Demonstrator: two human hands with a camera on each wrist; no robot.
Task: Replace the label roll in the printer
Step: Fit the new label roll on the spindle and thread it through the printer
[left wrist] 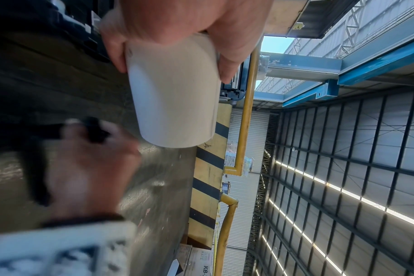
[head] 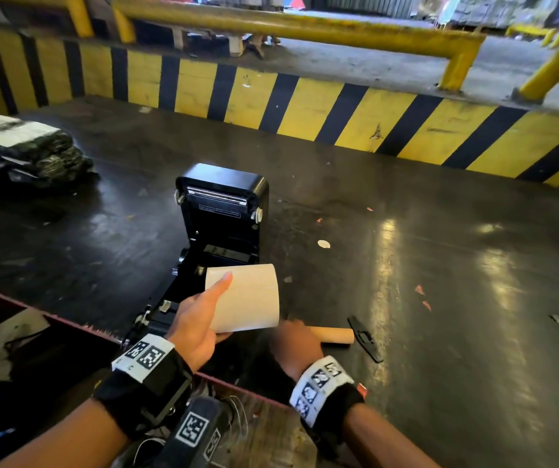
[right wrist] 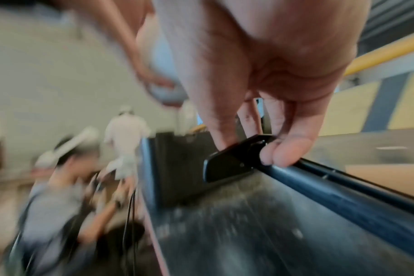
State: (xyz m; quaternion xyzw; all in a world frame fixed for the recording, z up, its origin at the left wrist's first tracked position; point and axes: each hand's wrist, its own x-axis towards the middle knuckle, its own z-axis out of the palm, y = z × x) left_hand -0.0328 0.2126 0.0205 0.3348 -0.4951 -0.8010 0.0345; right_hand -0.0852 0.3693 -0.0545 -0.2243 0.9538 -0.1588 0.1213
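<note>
Right wrist view's background person (right wrist: 59, 196) blurred

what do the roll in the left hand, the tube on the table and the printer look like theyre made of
Label roll: smooth matte cream paper, probably. Tube: likely bare cardboard, dull even brown. Printer: apparently moulded black plastic, semi-gloss with rounded corners.

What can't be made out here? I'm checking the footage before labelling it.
- Right hand fingers: hidden by its own back in the head view; the right wrist view shows a grip on a black part, blurred.
- Printer roll bay: covered by the roll and left hand.
- Roll core: ends not shown in the left wrist view.
- Printer lid sticker text: too small.
</note>
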